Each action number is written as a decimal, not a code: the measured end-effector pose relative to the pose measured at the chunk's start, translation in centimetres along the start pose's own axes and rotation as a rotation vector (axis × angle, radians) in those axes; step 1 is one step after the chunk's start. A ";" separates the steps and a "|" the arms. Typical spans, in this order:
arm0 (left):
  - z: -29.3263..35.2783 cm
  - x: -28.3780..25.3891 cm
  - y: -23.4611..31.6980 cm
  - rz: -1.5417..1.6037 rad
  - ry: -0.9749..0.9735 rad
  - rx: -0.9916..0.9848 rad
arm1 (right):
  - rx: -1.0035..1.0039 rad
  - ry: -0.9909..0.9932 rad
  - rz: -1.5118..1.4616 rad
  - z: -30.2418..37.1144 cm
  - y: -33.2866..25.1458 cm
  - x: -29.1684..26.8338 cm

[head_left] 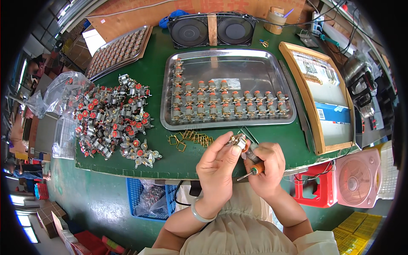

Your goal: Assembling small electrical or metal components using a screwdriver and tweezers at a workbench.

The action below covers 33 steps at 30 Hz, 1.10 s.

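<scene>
My left hand (219,169) pinches a small silver metal component (239,142) between thumb and fingers. Close beside it, my right hand (267,167) is closed around a screwdriver (256,169) with an orange-brown handle, its thin shaft pointing down and left. What the right fingertips do at the component is partly hidden. Just beyond the hands is a metal tray (199,63) with rows of similar components (225,109) with orange-red tops. Several brass-coloured square frames (197,138) lie between tray and table edge. A thin metal tool (251,134) shows behind the fingers.
At left, a large heap of loose components (112,121) spreads beside a clear plastic bag (63,91). A second filled tray (117,53) lies behind it. Two black fans (211,30) stand at the back. A wooden-framed box (321,97) lies at right; a blue crate (135,197) sits below.
</scene>
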<state>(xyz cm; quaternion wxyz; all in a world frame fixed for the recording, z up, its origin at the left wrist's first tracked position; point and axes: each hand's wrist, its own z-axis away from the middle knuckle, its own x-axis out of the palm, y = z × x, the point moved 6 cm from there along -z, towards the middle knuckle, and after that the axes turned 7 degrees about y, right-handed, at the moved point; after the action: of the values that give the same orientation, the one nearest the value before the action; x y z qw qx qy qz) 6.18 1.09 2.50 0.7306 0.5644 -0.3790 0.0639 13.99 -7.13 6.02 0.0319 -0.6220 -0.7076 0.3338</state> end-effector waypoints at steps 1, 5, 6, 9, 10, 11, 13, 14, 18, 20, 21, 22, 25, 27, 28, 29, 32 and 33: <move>0.0 0.1 -0.1 0.002 -0.001 -0.001 | -0.012 0.010 0.021 0.0 0.2 -0.1; -0.5 0.0 -0.7 0.082 0.029 -0.069 | -0.030 -0.045 0.059 -0.5 1.4 -0.8; -0.8 -0.2 -0.6 0.134 0.029 -0.065 | 0.033 -0.112 0.109 -0.8 2.3 -1.0; -1.3 -0.5 -0.2 0.183 0.011 -0.125 | 0.162 -0.243 0.198 -0.7 4.7 -1.9; -1.4 -0.5 -0.2 0.167 -0.001 -0.140 | 0.223 -0.313 0.242 -0.4 5.4 -2.1; -1.5 -0.6 -0.1 0.167 -0.002 -0.141 | 0.284 -0.383 0.284 -0.1 5.9 -2.1; -1.5 -0.5 -0.1 0.138 -0.012 -0.197 | 0.351 -0.416 0.292 0.0 5.8 -2.2; -1.4 -0.6 0.0 0.136 -0.012 -0.198 | 0.357 -0.410 0.278 0.0 5.7 -2.3; -1.5 -0.7 0.0 0.117 -0.021 -0.216 | 0.368 -0.273 0.194 -0.6 4.8 -2.9; -1.5 -0.7 0.2 0.119 -0.023 -0.217 | 0.393 -0.269 0.023 -0.2 4.3 -2.9; -1.5 -0.9 0.3 0.100 -0.009 -0.207 | 0.416 -0.261 -0.147 -0.1 3.8 -2.9; -1.5 -0.8 0.4 0.082 0.001 -0.200 | 0.459 -0.328 -0.235 -0.1 3.0 -2.9; -1.6 -0.8 0.7 0.107 0.009 -0.208 | 0.454 -0.410 -0.406 0.9 1.8 -2.0; -1.6 -0.8 0.9 0.135 -0.006 -0.204 | 0.409 -0.402 -0.374 0.9 1.4 -1.8; -1.7 -0.8 1.1 0.162 -0.020 -0.199 | 0.305 -0.347 -0.349 0.5 1.0 -1.7; -1.7 -0.9 1.2 0.162 -0.020 -0.198 | 0.201 -0.290 -0.323 0.2 0.6 -1.8; -1.7 -1.0 1.4 0.160 -0.015 -0.191 | 0.177 -0.283 -0.305 0.4 0.5 -1.3; -1.6 -1.1 1.4 0.158 -0.005 -0.188 | 0.168 -0.280 -0.282 0.4 0.4 -1.2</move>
<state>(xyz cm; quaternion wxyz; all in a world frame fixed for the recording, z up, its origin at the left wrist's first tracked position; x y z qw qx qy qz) 5.44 3.39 2.78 0.7722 0.4618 -0.4282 0.0840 14.37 -8.39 5.95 0.0313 -0.4594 -0.7548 0.4672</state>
